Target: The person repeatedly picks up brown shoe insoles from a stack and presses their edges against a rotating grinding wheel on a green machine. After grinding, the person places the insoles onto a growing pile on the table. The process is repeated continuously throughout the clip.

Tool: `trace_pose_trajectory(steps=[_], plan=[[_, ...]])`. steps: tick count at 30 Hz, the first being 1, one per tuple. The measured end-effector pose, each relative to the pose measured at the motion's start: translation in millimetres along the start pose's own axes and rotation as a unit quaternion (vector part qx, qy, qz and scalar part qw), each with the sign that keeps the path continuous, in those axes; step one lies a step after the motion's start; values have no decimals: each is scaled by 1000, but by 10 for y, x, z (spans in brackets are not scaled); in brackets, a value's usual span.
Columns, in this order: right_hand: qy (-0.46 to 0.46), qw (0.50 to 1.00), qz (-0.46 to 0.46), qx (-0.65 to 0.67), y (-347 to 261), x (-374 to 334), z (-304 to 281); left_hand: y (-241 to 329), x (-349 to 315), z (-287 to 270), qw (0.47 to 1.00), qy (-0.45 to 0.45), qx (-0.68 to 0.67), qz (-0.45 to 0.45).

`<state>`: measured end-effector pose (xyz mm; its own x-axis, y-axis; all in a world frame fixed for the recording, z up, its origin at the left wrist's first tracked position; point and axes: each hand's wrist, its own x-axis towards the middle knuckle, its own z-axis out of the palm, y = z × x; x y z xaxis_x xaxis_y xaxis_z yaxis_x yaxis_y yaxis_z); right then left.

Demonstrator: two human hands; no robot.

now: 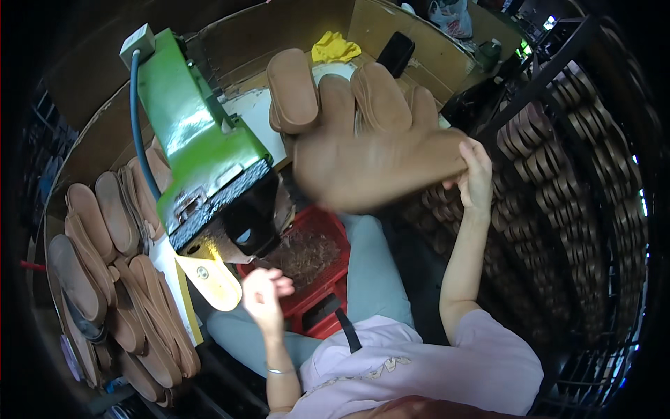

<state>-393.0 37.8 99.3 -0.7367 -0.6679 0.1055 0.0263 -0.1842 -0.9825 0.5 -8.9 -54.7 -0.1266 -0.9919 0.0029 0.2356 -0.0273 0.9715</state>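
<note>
A brown shoe sole [377,167], smeared by motion, is gripped at its right end by my right hand [476,174], with fingers and thumb pressed on its edge. My left hand [262,297] is raised in front of the green machine [202,140], loosely curled with fingertips apart and nothing visible in it. Close beside that hand is a yellow-lit, tongue-shaped plate [215,283] at the machine's lower end. More brown soles [292,91] lie on the white surface beyond the held one.
Stacked soles [87,272] crowd the left side. A red crate [328,248] with brown scraps sits below the machine. Cardboard walls [433,52] bound the far side, near a yellow cloth [335,47] and a black phone-like object [396,54]. A rack of soles [551,174] stands at right.
</note>
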Motion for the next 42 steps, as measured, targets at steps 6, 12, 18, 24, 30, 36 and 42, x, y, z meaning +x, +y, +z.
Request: trace_pose_trajectory(steps=[6, 12, 18, 24, 30, 36, 42], plan=[[-25, 987, -12, 157, 499, 606, 508, 58, 1173, -779, 982, 168, -80, -11], [5, 996, 30, 88, 718, 618, 872, 242, 1874, -1140, 966, 195, -123, -114], [9, 997, 73, -25, 759, 546, 688, 262, 2456, -1072, 945, 252, -122, -168], [52, 995, 17, -78, 689, 94, 732, 581, 2086, -1077, 959, 207, -192, 1], [-328, 938, 110, -30, 1286, -1049, 1017, 482, 337, -523, 960, 34, -253, -116], [-510, 826, 235, -60, 1758, -2071, 1038, -177, -914, -301, 975, 39, -177, -132], [-396, 851, 344, -30, 1853, -2244, 367, 341, -260, -392, 998, 37, -44, -9]])
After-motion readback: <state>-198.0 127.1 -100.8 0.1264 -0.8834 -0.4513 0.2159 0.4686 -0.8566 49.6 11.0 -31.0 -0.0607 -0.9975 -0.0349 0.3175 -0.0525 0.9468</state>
